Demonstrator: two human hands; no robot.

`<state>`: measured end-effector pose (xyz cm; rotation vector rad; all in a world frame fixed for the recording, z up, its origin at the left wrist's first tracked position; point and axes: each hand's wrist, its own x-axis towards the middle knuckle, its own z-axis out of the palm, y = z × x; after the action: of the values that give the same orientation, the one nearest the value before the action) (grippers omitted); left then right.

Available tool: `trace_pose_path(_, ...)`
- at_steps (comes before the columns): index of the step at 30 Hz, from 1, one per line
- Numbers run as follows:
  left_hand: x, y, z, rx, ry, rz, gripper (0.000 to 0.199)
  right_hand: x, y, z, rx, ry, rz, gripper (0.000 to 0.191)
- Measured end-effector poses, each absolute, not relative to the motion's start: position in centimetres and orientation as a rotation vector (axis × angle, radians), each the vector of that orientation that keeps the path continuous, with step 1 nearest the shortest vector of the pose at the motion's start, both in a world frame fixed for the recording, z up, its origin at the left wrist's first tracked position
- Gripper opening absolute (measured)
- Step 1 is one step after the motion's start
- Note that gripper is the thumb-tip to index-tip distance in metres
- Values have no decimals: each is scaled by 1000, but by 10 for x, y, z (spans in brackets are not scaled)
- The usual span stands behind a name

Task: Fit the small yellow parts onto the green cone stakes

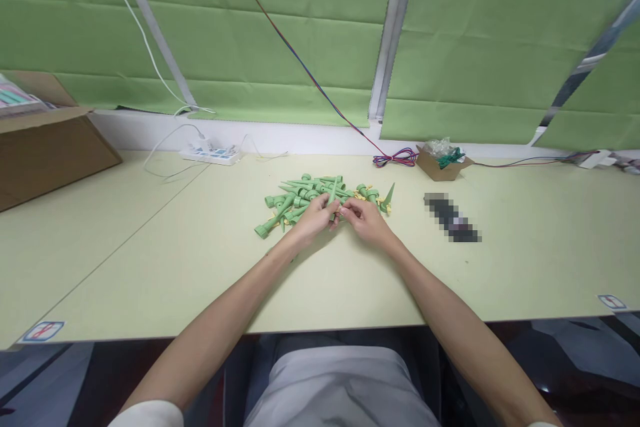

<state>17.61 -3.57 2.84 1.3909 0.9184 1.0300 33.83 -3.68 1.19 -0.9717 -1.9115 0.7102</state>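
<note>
My left hand (pixel 316 217) is closed on a green plastic spike (pixel 333 189), whose pointed end sticks up above the fingers. Close against it on the right, my right hand (pixel 367 219) has its thumb and fingertips pinched at the spike's lower end; whatever they hold is too small to make out. Behind and around both hands lies a pile of green spiked pieces (pixel 287 202) with round caps. Small yellow pieces (pixel 389 209) are scattered among them, mostly at the right side.
A cardboard box (pixel 50 150) stands at the far left of the table (pixel 200 280). Along the back are a power strip (pixel 213 155), a bundled red and blue cable (pixel 397 158) and a small open carton (pixel 443 168). A blurred dark object (pixel 450 217) lies to the right.
</note>
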Motion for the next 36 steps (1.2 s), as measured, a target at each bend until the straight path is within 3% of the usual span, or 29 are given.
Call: trace_pose_path(36, 179, -40, 35, 1104, 732, 999, 49, 327, -57, 20, -904, -1870, 568, 42)
